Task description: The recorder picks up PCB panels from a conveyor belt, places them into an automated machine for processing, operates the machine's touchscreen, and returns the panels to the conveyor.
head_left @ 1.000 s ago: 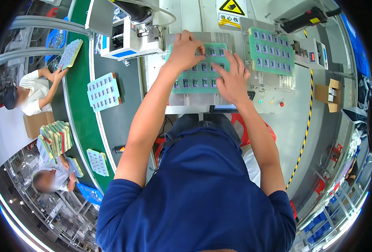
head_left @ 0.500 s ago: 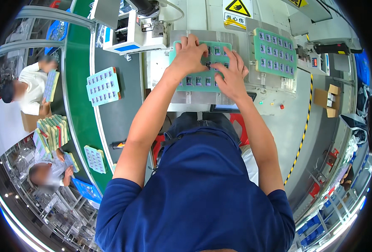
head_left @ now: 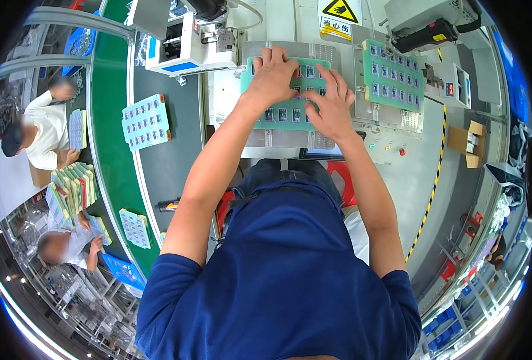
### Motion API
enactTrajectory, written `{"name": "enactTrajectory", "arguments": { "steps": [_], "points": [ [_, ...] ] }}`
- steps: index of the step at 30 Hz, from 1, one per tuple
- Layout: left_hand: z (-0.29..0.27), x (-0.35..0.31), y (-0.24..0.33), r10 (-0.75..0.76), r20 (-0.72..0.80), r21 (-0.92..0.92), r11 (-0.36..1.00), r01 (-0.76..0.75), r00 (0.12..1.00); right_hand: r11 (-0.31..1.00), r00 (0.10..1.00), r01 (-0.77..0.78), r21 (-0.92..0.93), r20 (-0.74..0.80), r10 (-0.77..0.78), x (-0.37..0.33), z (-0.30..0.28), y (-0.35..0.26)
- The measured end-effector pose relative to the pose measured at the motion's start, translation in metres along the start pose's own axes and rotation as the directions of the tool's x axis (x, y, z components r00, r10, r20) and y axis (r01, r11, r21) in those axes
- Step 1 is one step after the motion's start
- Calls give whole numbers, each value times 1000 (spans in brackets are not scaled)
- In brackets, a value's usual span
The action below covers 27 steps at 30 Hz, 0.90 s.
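Upper centre of the frame: we see the green tray (head_left: 276, 125), filled with rows of small dark parts (head_left: 282, 114), lying flat on a metal plate (head_left: 257, 139). The left hand (head_left: 270, 75) arches over the tray's upper left, its fingers bent; we cannot tell whether its thumb and finger pinch a part. The right hand (head_left: 330, 108) reaches in from the tray's right side with fingers spread apart, one fingertip close to the left hand's at the middle row. At upper right, we note a second green tray (head_left: 375, 60), likewise filled and untouched by either hand. We judge the step in hand to be the seating or straightening of single parts in their pockets. The next move, we infer, calls for light, precise fingertip pressure at the middle row, leaving neighbouring parts undisturbed.
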<state>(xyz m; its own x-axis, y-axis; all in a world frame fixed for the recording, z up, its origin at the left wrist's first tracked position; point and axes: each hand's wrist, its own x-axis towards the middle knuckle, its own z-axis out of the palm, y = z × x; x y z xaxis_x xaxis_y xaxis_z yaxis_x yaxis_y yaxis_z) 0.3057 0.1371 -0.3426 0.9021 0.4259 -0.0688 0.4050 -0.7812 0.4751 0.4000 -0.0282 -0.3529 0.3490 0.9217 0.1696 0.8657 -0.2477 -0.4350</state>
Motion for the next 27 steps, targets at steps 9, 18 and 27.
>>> {"name": "enactTrajectory", "arguments": {
  "steps": [9, 18, 27],
  "points": [
    [14, 6, -11, -36, -114, 23, 999, 39, 993, 985, 993, 117, -127, 26, -115, -2, -10, -6],
    [7, 16, -11, -188, -94, 93, 976, 197, 978, 961, 987, 158, -228, 18, -158, -15, -3, -7],
    [-16, -29, -37, -220, -100, -135, 969, 206, 970, 998, 999, 33, -59, -7, -34, 0, 1, -26]
  ]
}}
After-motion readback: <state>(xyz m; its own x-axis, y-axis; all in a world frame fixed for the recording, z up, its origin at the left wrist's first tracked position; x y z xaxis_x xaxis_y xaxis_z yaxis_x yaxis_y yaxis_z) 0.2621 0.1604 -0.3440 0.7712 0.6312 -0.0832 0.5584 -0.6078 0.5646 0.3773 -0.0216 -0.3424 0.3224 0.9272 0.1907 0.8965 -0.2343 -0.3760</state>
